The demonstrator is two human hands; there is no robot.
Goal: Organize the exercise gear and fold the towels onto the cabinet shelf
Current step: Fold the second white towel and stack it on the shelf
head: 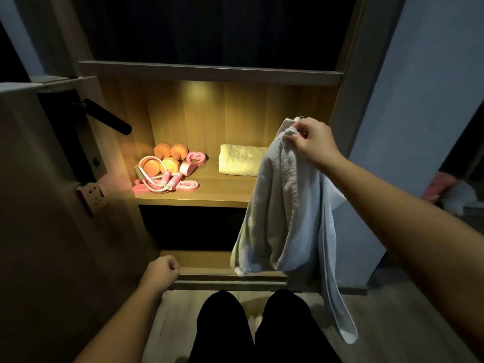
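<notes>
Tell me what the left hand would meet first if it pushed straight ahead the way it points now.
Probably the front edge of the lowest cabinet shelf: the left hand, loosely closed and holding nothing, sits low just before it. Depth is unclear, so it might instead slip into the dark gap above that shelf.

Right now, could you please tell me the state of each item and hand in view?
Right hand: shut on grey towel.
Grey towel: unfolded, hanging.
Left hand: closed, empty.
Cream towel: folded, on lit shelf.
Dumbbells: on shelf.
Skipping rope: loosely piled.

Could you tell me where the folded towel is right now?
The folded towel lies on the lit shelf, right of the pink jump rope.
</notes>
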